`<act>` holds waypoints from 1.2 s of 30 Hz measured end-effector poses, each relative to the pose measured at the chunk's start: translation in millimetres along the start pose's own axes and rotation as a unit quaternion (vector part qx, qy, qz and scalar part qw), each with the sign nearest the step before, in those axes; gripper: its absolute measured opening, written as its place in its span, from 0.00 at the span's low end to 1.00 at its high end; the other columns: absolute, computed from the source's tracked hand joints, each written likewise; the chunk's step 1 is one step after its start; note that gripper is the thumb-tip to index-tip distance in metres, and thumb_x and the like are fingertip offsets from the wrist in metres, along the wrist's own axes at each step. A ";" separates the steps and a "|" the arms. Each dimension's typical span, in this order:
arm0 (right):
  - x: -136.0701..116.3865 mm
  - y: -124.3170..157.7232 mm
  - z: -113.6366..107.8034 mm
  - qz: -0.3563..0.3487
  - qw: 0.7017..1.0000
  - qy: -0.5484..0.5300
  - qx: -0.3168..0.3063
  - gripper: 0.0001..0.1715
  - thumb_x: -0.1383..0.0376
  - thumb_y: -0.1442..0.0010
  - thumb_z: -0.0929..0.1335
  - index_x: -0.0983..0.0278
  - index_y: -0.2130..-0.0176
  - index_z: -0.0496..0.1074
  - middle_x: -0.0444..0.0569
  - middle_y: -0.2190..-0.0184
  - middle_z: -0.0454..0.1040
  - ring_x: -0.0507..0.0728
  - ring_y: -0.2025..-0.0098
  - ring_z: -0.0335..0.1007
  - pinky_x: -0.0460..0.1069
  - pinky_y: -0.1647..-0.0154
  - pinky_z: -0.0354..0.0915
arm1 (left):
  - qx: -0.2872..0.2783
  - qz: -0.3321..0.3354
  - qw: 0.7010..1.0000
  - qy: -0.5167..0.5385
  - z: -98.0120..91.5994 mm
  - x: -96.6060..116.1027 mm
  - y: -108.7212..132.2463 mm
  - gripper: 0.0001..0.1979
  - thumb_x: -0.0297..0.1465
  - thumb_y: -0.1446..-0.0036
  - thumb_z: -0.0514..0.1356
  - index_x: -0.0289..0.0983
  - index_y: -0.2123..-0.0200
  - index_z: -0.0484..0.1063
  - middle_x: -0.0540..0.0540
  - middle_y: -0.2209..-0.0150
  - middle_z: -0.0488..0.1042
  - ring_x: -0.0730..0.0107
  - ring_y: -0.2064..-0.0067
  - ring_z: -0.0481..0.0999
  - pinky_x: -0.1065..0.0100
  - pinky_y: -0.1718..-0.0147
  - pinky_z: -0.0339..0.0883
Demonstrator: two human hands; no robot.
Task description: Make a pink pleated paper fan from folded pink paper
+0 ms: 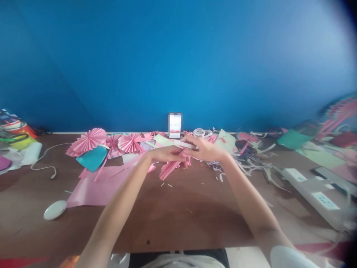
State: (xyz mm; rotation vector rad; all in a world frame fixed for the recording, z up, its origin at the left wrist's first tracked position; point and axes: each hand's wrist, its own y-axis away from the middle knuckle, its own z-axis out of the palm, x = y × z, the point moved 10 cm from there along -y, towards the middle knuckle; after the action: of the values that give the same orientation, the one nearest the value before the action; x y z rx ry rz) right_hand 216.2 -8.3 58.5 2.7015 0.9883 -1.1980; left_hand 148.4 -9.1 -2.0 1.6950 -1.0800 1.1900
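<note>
Above the middle of the brown table, my left hand [170,153] is closed on a pleated pink paper fan [169,169], whose folds hang below the fingers. My right hand [202,148] meets it from the other side, its fingers pinching a narrow white strip [185,144] that lies across the top of the fan. Whether the strip is paper or tape I cannot make out. The hands touch or nearly touch, and part of the fan is hidden behind the fingers. More pink pleated fans [90,140] lie to the left at the back.
A phone [175,125] stands against the blue wall. Pink sheets [93,188] and a white oval object [55,210] lie on the left, beside a white cable [41,154]. Paper scraps [251,163] are strewn right of my hands. A power socket panel [325,200] is at far right.
</note>
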 end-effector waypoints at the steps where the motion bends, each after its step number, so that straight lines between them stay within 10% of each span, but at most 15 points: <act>1: -1.1 0.1 0.5 0.003 1.000 0.002 0.000 0.12 0.61 0.39 0.69 0.60 0.54 0.72 0.44 0.67 0.73 0.51 0.74 0.60 0.47 0.72 0.55 | -0.002 0.016 0.999 0.028 2.3 2.2 -1.5 0.16 0.45 0.39 0.60 0.38 0.60 0.78 0.37 0.60 0.81 0.59 0.60 0.81 0.62 0.61 0.73; 7: -15.5 4.3 -39.5 -0.037 0.976 0.061 0.206 0.14 0.57 0.32 0.63 0.61 0.55 0.74 0.51 0.59 0.74 0.54 0.65 0.67 0.49 0.67 0.60 | 0.175 0.059 0.975 0.127 -36.2 -0.6 4.0 0.10 0.36 0.42 0.64 0.36 0.60 0.74 0.42 0.69 0.78 0.66 0.71 0.79 0.65 0.69 0.71; 13: -6.9 31.8 -74.1 0.046 0.916 0.057 0.395 0.20 0.54 0.32 0.62 0.62 0.52 0.75 0.46 0.74 0.73 0.52 0.77 0.63 0.50 0.73 0.59 | 0.266 0.118 0.937 0.194 -57.4 -1.2 9.8 0.10 0.24 0.49 0.60 0.36 0.61 0.71 0.46 0.66 0.77 0.74 0.73 0.74 0.68 0.73 0.65; 20: -27.0 31.2 -61.5 0.036 0.931 0.032 0.362 0.21 0.54 0.32 0.62 0.60 0.44 0.64 0.45 0.74 0.74 0.54 0.76 0.69 0.51 0.71 0.63 | 0.320 0.183 0.895 0.250 -62.6 19.2 19.0 0.08 0.33 0.44 0.62 0.38 0.64 0.65 0.54 0.72 0.67 0.85 0.82 0.56 0.74 0.83 0.44; 26: -37.8 32.2 -52.2 0.031 0.924 0.092 0.370 0.13 0.55 0.30 0.61 0.59 0.55 0.67 0.44 0.77 0.72 0.52 0.78 0.66 0.49 0.73 0.58 | 0.420 0.168 0.867 0.210 -70.9 20.2 28.5 0.21 0.53 0.40 0.59 0.39 0.65 0.67 0.56 0.78 0.55 0.83 0.83 0.51 0.76 0.85 0.43; 36: -30.2 15.9 -22.7 0.067 0.943 0.071 0.317 0.17 0.55 0.31 0.60 0.60 0.48 0.67 0.41 0.80 0.68 0.53 0.80 0.63 0.48 0.73 0.56 | 0.494 0.169 0.841 0.144 -64.9 18.8 32.9 0.26 0.57 0.40 0.53 0.39 0.70 0.68 0.53 0.78 0.57 0.76 0.79 0.55 0.70 0.79 0.52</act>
State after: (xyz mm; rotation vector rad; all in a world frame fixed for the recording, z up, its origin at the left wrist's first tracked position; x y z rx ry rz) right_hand 224.8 -31.2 91.3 3.3052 0.4577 -1.5207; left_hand 102.4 36.1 36.5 1.9563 -0.5813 2.4360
